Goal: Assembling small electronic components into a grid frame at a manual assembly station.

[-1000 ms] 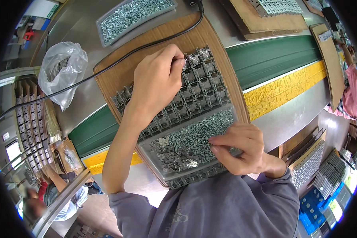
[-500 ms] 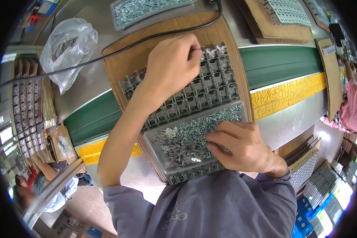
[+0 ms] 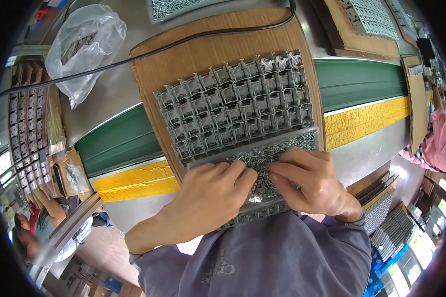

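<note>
Both my hands rest in a shallow clear tray (image 3: 302, 141) heaped with small silver screws, at the near edge of a cardboard board (image 3: 203, 54). My left hand (image 3: 210, 195) lies knuckles up, with its fingers curled down into the screws. My right hand (image 3: 307, 180) reaches in from the right, and its fingertips meet the left hand's among the screws. Whether either hand holds a screw is hidden. Beyond the tray, rows of grey metal brackets (image 3: 238, 101) cover the board; a few at the far right corner carry shiny clips (image 3: 280, 62).
A black cable (image 3: 134, 55) crosses the board's far edge. A clear plastic bag of parts (image 3: 84, 42) lies far left and a second screw tray (image 3: 178, 7) at the top. The board straddles a green belt (image 3: 119, 138) with a yellow strip (image 3: 134, 180). Other people work at the right (image 3: 438, 133) and lower left (image 3: 29, 232).
My left hand has left the far right corner of the bracket rows and come back down into the screw tray beside my right hand. The right hand stayed in the tray.
</note>
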`<state>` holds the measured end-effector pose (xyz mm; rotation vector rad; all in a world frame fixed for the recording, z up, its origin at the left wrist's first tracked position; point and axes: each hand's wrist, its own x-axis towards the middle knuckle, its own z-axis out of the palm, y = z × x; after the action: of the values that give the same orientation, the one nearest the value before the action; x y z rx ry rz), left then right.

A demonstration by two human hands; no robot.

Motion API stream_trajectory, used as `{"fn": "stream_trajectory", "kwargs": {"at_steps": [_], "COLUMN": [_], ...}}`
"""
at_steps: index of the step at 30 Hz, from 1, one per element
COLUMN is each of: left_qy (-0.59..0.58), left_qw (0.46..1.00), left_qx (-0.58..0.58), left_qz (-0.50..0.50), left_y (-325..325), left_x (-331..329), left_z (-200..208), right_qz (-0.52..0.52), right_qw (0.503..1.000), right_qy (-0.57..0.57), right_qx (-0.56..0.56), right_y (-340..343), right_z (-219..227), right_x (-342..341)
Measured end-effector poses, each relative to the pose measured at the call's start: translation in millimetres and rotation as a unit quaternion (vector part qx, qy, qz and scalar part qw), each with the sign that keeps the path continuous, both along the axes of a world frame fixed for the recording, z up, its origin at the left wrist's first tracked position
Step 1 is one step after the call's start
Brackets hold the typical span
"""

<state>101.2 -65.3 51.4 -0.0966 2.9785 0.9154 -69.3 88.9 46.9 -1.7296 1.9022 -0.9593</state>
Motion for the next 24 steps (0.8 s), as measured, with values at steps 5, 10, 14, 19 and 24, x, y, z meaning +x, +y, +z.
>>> {"fn": "stream_trajectory", "kwargs": {"at_steps": [5,10,14,19,24], "left_qy": [0.030,0.068,0.081,0.129,0.103], "left_qw": [0.997,0.992,0.993,0.985,0.990], "left_qx": [0.066,0.101,0.087,0.102,0.073], "left_qz": [0.031,0.019,0.022,0.060,0.063], "left_y": [0,-2,0,5,6], "left_x": [6,7,7,6,2], "left_z": [0,-4,-5,-10,-5], "right_qz": [0.010,0.028,0.031,0.019,0.020], "right_qw": [0.999,0.995,0.990,0.988,0.986], "right_qy": [-0.042,-0.071,-0.091,-0.091,-0.092], "right_qx": [-0.030,-0.058,-0.103,-0.126,-0.136], "right_y": [3,-5,-8,-3,2], "right_z": [-4,-5,-10,-12,-12], "right_x": [-1,7,12,8,7]}}
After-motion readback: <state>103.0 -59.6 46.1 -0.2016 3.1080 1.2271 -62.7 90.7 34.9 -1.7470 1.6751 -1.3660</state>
